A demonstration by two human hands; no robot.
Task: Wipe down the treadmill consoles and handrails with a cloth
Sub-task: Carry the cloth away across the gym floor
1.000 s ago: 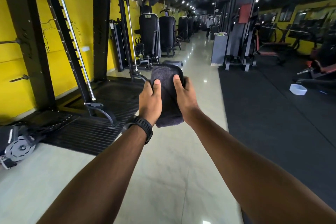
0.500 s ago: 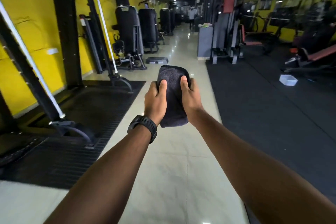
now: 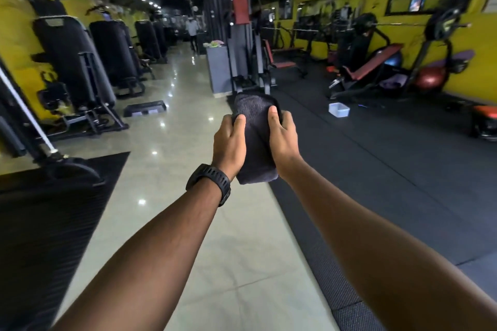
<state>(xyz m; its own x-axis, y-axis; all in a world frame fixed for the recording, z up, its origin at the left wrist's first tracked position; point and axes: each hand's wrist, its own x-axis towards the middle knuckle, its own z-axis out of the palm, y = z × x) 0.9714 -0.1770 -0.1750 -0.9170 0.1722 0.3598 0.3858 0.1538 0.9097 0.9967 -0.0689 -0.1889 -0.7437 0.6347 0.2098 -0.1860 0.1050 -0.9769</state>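
Observation:
A folded dark grey cloth [image 3: 255, 140] is held out in front of me at arm's length over a tiled gym aisle. My left hand [image 3: 228, 144], with a black watch on its wrist, grips the cloth's left side, thumb on top. My right hand [image 3: 282, 140] grips its right side the same way. No treadmill, console or handrail shows in the head view.
Black weight machines [image 3: 72, 67] line the yellow wall on the left. A grey stack machine [image 3: 242, 43] stands ahead. Right, on black rubber flooring [image 3: 390, 169], are benches and a white tub [image 3: 338, 109]. A black step [image 3: 145, 108] lies on the tiles; a person [image 3: 192, 31] stands far down the aisle.
The view has advanced along the aisle and swung right, past the cable rack on the left. Both hands keep the same hold on the cloth.

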